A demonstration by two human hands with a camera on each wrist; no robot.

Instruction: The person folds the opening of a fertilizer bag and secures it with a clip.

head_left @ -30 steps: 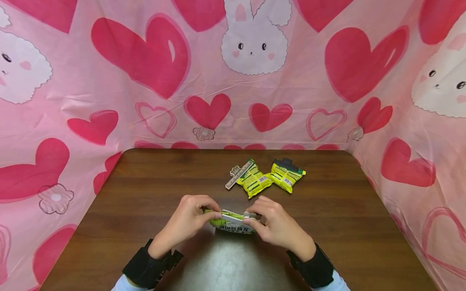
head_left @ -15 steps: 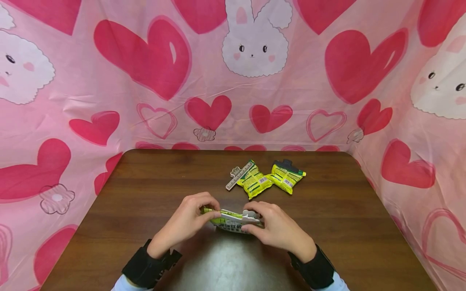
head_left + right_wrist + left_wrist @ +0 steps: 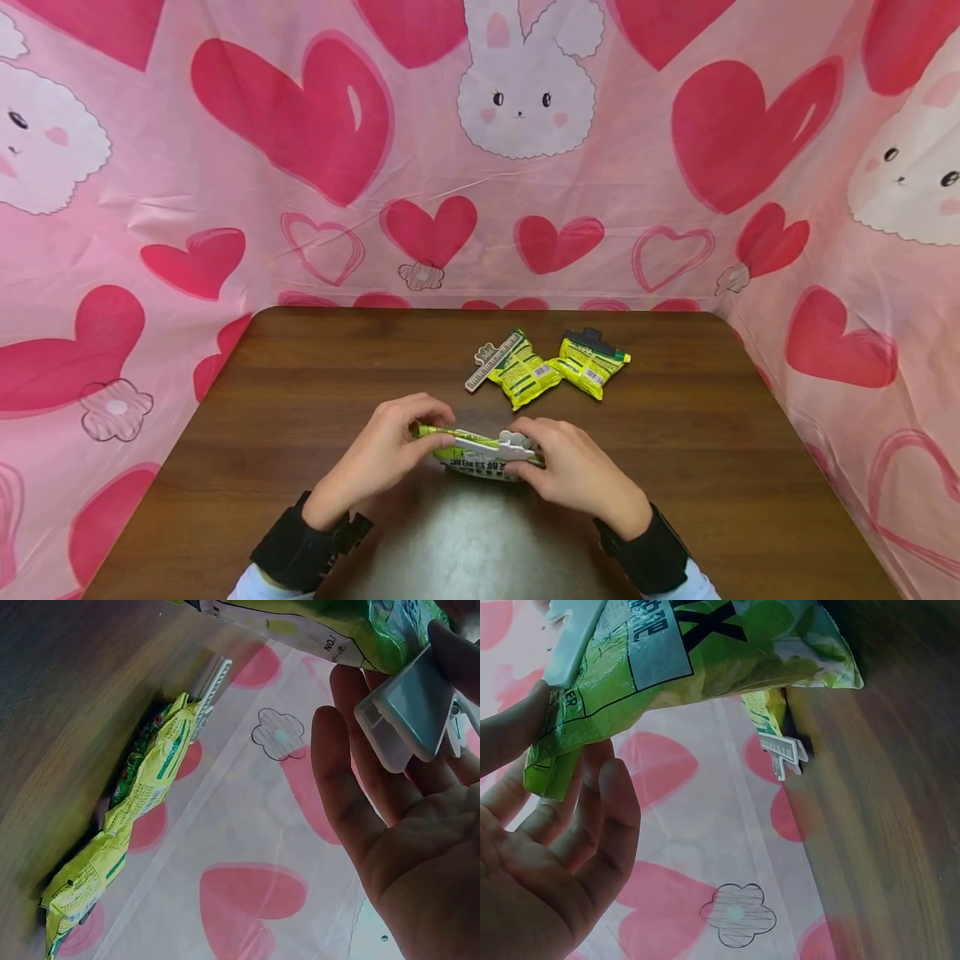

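Note:
A green snack packet (image 3: 480,457) is held just above the brown table (image 3: 300,417), near its front middle. My left hand (image 3: 431,427) pinches the folded top at its left end; seen close, the packet (image 3: 690,660) sits over the left fingers (image 3: 592,817). My right hand (image 3: 529,443) holds a white clip (image 3: 514,442) at the packet's top right. In the right wrist view the clip (image 3: 409,712) lies between thumb and fingers (image 3: 345,772), beside the packet (image 3: 315,622).
Two more green packets lie further back on the right: one (image 3: 523,375) with a beige clip (image 3: 492,360), one (image 3: 588,365) with a black clip (image 3: 592,337). Pink heart-and-rabbit cloth (image 3: 300,167) walls in the table at the back and both sides.
The packet has tilted slightly, and its green left end now sticks out past my left fingers. The white clip shows more plainly at my right hand. Both hands stayed in place.

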